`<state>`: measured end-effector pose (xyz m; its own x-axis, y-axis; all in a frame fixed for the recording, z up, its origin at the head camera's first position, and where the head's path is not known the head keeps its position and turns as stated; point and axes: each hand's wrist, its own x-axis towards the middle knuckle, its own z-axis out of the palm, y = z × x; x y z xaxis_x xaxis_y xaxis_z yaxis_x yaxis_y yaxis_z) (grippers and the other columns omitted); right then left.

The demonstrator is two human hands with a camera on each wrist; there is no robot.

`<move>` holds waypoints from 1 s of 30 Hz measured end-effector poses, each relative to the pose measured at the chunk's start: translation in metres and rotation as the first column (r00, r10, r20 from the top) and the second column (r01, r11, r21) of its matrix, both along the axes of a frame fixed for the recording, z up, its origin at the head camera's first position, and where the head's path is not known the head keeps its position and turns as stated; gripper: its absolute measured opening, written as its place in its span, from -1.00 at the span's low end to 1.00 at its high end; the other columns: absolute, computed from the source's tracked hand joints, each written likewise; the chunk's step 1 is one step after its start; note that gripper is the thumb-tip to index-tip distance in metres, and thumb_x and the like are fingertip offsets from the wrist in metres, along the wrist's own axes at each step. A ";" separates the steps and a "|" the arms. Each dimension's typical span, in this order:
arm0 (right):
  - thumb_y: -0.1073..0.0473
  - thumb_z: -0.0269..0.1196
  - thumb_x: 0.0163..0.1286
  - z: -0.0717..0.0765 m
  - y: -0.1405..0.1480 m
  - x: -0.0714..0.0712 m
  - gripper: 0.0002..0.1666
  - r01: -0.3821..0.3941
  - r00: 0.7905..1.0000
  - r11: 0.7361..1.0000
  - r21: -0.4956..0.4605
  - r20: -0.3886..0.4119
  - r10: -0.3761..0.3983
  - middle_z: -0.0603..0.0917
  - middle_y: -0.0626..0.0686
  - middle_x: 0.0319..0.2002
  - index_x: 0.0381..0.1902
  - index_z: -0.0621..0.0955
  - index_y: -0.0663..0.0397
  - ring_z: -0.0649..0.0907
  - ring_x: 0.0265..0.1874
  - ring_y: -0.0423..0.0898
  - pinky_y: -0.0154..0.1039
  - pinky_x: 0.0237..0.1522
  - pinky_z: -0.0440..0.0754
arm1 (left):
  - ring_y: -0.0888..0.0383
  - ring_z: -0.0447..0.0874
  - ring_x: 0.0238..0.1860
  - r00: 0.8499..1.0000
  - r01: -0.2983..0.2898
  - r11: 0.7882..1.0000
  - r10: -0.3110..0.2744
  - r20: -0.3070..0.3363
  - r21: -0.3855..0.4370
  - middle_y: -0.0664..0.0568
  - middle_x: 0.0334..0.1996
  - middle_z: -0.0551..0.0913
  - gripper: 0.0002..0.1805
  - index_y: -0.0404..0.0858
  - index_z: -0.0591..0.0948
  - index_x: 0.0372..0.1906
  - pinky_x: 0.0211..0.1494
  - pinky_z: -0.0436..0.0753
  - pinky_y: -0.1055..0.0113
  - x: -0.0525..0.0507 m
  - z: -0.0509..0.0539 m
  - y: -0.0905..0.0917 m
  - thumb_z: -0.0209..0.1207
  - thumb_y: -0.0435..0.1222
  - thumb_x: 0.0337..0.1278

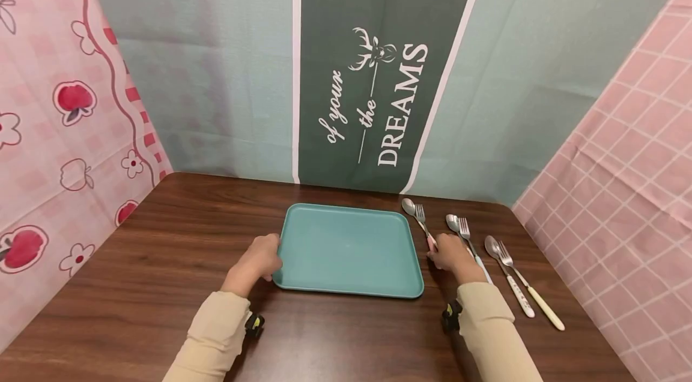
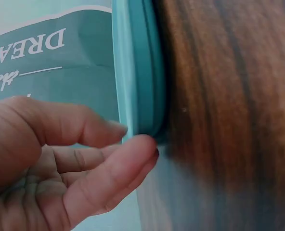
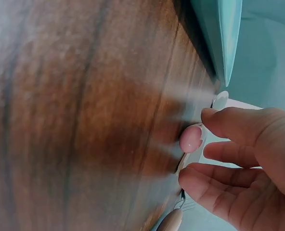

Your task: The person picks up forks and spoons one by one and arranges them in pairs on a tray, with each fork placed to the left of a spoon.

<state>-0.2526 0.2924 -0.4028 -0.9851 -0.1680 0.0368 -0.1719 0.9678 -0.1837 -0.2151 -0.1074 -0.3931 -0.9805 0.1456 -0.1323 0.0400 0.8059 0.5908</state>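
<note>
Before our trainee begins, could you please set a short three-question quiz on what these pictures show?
1. At which edge of the teal serving tray is the left hand?
A) far
B) right
C) left

2. True or false: the three forks lie on the tray.

3. In the right wrist view, what colour is the cutlery handle nearest the thumb of the right hand?

Key:
1. C
2. False; they lie to its right, on the wood-grain table.
3. Pink
</note>
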 end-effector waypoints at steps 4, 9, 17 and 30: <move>0.20 0.28 0.18 0.000 -0.003 -0.003 -0.63 0.028 0.999 0.999 -0.022 0.046 -0.027 0.43 -0.07 -0.85 -0.76 0.44 0.07 0.51 -0.67 -0.08 -0.10 -0.48 0.54 | 0.14 0.52 -0.79 1.000 -0.013 1.000 0.014 0.011 -0.016 -0.18 -0.53 0.47 -0.86 -0.45 0.46 -0.34 -0.73 0.54 0.38 -0.001 -0.002 0.000 0.03 -0.62 -0.09; 0.25 0.27 0.17 -0.001 -0.005 -0.007 -0.64 0.079 0.995 0.997 0.009 0.062 -0.079 0.46 0.04 -0.73 -0.74 0.40 0.11 0.51 -0.63 -0.03 -0.12 -0.55 0.53 | 0.14 0.53 -0.78 0.999 -0.019 1.000 0.019 0.033 -0.008 -0.16 -0.54 0.47 -0.88 -0.41 0.46 -0.39 -0.71 0.55 0.38 -0.003 -0.005 -0.001 0.03 -0.62 -0.08; 0.34 0.14 0.20 0.000 -0.008 -0.009 -0.69 0.120 0.989 0.993 -0.009 0.086 -0.119 0.45 0.04 -0.80 -0.72 0.39 0.16 0.52 -0.69 -0.02 -0.19 -0.60 0.52 | 0.15 0.53 -0.78 1.000 -0.004 1.000 0.003 0.022 0.021 -0.16 -0.53 0.48 -0.85 -0.40 0.46 -0.43 -0.69 0.56 0.37 0.000 -0.006 -0.005 0.00 -0.63 -0.16; 0.30 0.02 0.32 -0.001 -0.008 -0.009 -0.64 0.151 0.977 0.988 -0.026 0.154 -0.145 0.43 -0.02 -0.92 -0.70 0.43 0.19 0.53 -0.72 -0.06 -0.11 -0.45 0.57 | 0.13 0.56 -0.72 0.998 -0.026 0.995 0.021 0.054 0.098 -0.25 -0.35 0.53 -0.64 -0.52 0.52 -0.16 -0.65 0.60 0.36 -0.001 -0.009 -0.009 -0.02 -0.63 -0.22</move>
<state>-0.2619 0.2842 -0.4038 -0.9936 -0.0211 -0.1108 0.0053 0.9725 -0.2327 -0.2158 -0.1162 -0.4024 -0.9758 0.1376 -0.1699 -0.0115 0.7437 0.6684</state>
